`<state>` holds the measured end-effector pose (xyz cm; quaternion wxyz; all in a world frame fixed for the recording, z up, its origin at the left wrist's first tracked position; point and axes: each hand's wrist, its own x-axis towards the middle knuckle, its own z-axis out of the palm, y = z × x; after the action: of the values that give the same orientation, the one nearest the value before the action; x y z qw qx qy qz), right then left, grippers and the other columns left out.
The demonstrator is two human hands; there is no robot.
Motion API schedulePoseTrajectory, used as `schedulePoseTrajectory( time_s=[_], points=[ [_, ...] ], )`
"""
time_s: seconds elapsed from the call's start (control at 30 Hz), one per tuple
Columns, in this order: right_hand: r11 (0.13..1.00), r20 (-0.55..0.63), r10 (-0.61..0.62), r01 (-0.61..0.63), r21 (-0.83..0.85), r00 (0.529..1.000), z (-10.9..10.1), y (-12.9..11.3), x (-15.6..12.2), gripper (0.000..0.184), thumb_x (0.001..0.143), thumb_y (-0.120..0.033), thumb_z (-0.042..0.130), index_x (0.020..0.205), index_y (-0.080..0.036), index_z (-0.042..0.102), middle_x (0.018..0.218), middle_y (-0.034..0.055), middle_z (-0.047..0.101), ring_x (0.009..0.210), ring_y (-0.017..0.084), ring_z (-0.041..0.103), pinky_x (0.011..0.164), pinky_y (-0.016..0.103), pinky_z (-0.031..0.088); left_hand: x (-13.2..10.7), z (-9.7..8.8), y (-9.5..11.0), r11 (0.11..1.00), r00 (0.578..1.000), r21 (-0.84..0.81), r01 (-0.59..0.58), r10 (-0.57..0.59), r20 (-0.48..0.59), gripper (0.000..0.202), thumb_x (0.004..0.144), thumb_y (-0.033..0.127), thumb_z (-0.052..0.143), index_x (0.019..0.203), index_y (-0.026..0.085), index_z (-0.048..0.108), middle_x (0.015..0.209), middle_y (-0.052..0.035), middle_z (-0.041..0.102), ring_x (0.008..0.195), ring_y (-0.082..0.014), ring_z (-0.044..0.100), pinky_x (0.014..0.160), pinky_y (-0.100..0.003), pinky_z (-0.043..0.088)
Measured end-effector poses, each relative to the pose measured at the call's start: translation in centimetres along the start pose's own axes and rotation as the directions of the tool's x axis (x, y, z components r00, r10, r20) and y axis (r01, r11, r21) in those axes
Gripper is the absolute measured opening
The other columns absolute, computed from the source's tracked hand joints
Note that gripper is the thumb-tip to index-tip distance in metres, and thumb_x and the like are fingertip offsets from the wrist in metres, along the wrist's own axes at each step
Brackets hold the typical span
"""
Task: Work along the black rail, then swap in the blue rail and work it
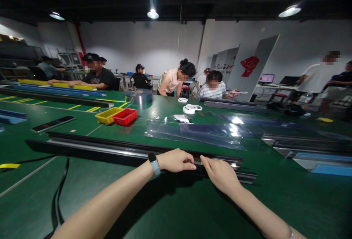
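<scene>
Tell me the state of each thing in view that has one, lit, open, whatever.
Black profile, lying crosswise
Left hand, fingers curled, over the profile
Right hand, fingers curled, at the profile
Watch, strapped on, screen dark
Phone, screen dark, face up
Yellow bin, open-topped
Red bin, open-topped
Clear plastic strips, lying flat
Middle ceiling lamp, lit
Purple-screened monitor, lit

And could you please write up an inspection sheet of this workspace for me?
Surface: green tabletop, marked with lines.
Job's things: long black profile, lying crosswise.
Clutter: yellow bin, red bin, white rings, clear sheets.
Hands: left hand and right hand at the profile, fingertips near each other; grip unclear.
Cables: black strap or cord at near left; which, unclear.
Surroundings: several people beyond the tabletop; lit lamps overhead.
</scene>
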<state>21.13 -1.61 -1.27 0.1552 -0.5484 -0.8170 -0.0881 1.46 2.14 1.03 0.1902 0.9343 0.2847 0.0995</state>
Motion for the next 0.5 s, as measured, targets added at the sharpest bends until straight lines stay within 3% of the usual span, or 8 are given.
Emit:
schedulePoseTrajectory(
  time_s=[0.23,0.37,0.5],
  points=[
    [0.987,-0.009,-0.158,0.157,-0.021,0.987,-0.7,-0.5,0.1,0.044,0.090,-0.032,0.020,0.072,-0.019,0.058,0.063,0.0031,0.062,0.061,0.014,0.058,0.055,0.023,0.035,-0.9,-1.6,-0.3,0.991,0.994,0.128,-0.022,0.008,0.110,0.027,0.083,0.040,0.041,0.093,0.020,0.057,0.076,-0.0003,0.063,0.065,-0.0112,0.055,0.059,-0.019,0.035],
    [0.993,-0.015,-0.116,0.116,-0.029,0.993,-0.8,-0.3,0.1,0.045,0.089,-0.035,0.020,0.073,-0.019,0.059,0.064,0.0035,0.062,0.062,0.014,0.059,0.055,0.023,0.035,-1.7,-2.7,-0.7,0.987,0.983,0.155,0.047,-0.073,0.166,0.024,0.082,0.036,0.043,0.093,0.021,0.058,0.079,-0.0006,0.064,0.067,-0.0124,0.056,0.059,-0.020,0.036],
    [0.999,0.019,-0.028,0.028,-0.041,0.999,-0.2,0.0,0.2,0.050,0.089,-0.038,0.017,0.064,-0.020,0.057,0.060,0.0017,0.061,0.054,0.013,0.057,0.051,0.023,0.034,-1.7,-2.8,-0.2,0.992,0.985,0.103,0.071,-0.086,0.148,0.024,0.080,0.036,0.045,0.094,0.021,0.058,0.080,-0.0002,0.064,0.068,-0.0126,0.057,0.060,-0.020,0.037]
  ],
)
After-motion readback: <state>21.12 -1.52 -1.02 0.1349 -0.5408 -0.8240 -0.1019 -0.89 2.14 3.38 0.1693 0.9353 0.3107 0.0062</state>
